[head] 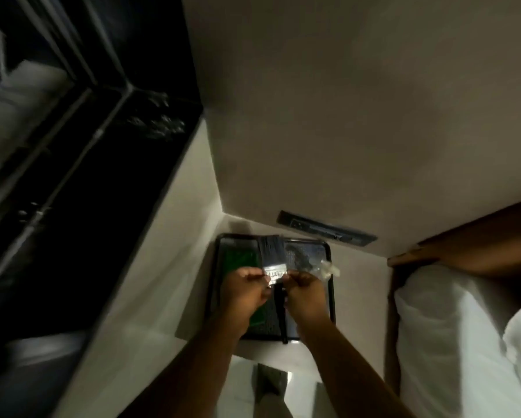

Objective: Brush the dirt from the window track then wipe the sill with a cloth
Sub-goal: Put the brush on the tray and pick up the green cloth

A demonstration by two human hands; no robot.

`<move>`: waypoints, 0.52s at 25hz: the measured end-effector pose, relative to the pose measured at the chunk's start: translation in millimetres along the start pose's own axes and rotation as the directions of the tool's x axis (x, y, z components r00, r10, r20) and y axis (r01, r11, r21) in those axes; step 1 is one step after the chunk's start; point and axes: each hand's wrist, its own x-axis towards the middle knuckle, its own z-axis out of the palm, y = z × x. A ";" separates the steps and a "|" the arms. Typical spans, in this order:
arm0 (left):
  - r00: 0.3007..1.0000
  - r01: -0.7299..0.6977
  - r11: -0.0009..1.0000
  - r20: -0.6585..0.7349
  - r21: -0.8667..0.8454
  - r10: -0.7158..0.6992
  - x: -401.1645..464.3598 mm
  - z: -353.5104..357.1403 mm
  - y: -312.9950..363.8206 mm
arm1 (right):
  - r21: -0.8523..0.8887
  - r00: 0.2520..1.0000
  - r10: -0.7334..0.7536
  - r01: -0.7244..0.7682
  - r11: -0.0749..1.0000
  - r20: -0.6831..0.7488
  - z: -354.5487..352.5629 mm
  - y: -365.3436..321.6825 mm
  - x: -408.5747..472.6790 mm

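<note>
A flat paintbrush [273, 257] with dark bristles, a shiny metal ferrule and a black handle is held over a black tray [331, 300]. My left hand [244, 289] and my right hand [305, 292] both grip it at the ferrule, one on each side. The handle points down toward me between my wrists. A green cloth [241, 258] lies in the tray's left part, partly hidden by my left hand. Crumpled clear plastic [325, 268] sits by my right hand. The dark window track [72, 188] and black sill [114, 224] run along the left.
The tray rests on a pale surface in the corner below a beige wall. A dark wall socket strip [325, 228] is fixed just above it. A wooden headboard [479, 236] and white pillows [452, 342] fill the right side.
</note>
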 end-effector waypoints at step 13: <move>0.989 -0.041 0.925 -0.118 0.377 0.092 184.3 63.4 -132.4 | -0.236 0.971 -0.101 0.048 0.971 -0.215 24.9 151.4 162.4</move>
